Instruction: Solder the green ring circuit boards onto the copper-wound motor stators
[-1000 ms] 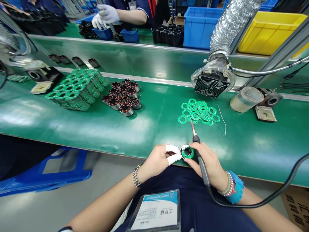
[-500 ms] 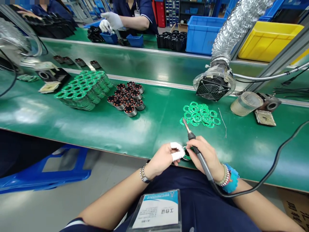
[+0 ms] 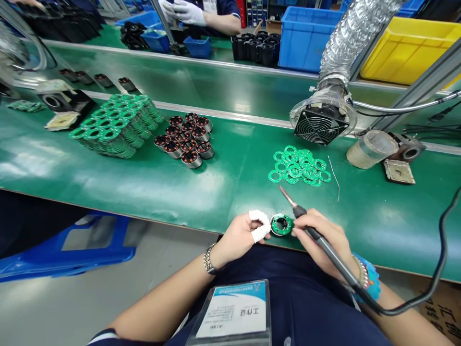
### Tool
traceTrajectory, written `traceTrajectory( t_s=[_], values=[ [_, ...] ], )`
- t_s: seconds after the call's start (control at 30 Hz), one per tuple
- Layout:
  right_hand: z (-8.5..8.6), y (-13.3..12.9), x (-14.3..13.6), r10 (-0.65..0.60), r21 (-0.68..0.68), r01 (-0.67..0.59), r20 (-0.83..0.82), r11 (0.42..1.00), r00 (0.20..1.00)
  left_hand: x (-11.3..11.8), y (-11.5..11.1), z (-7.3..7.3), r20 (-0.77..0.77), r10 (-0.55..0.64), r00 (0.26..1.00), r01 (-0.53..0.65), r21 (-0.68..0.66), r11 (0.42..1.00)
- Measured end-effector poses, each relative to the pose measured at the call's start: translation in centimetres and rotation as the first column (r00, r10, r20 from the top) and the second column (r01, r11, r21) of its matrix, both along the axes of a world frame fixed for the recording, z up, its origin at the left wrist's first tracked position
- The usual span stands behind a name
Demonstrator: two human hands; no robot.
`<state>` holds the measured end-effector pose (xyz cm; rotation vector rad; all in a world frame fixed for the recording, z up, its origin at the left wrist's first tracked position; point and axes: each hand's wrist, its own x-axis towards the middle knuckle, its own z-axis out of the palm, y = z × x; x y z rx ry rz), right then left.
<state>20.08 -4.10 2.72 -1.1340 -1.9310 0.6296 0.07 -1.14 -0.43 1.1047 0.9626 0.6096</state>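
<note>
My left hand [image 3: 242, 236], with white covers on thumb and forefinger, pinches the left side of a round motor part with a green ring board [image 3: 281, 224] on top, at the table's front edge. Across my right hand [image 3: 322, 240] lies a soldering iron [image 3: 312, 231], its tip pointing up and left above the part. The right fingertips touch the part's right side. Beyond it lies a loose pile of green ring boards [image 3: 300, 166], with a thin bent wire [image 3: 334, 178] to their right. Copper-wound stators [image 3: 187, 139] stand in a group at left centre.
Stacked green boards [image 3: 115, 126] stand farther left. A fan with a foil duct [image 3: 319, 126] hangs behind the loose boards. A round container [image 3: 370, 149] and a sponge tray [image 3: 399, 171] are at right. Across the table, a person's gloved hands [image 3: 185, 12] are near blue bins [image 3: 198, 46].
My right hand and the iron have moved right, uncovering the green board on the part. The view has shifted slightly. The other person's gloved hands have come together.
</note>
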Motion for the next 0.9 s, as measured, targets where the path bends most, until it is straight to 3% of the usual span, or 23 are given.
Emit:
traceTrajectory(
  t_s=[0.3, 0.9],
  values=[
    [2.1, -1.0, 1.5, 0.122, 0.007, -0.122, -0.023, 0.993, 0.992, -0.2, 0.2, -0.3, -0.018, -0.011, 1.0, 0.011, -0.027, 1.0],
    [1.8, -1.1, 1.3, 0.151, 0.005, -0.151, 0.013, 0.988, 0.988, 0.0, 0.3, 0.1, -0.032, -0.011, 0.999, 0.01, -0.03, 1.0]
  ],
)
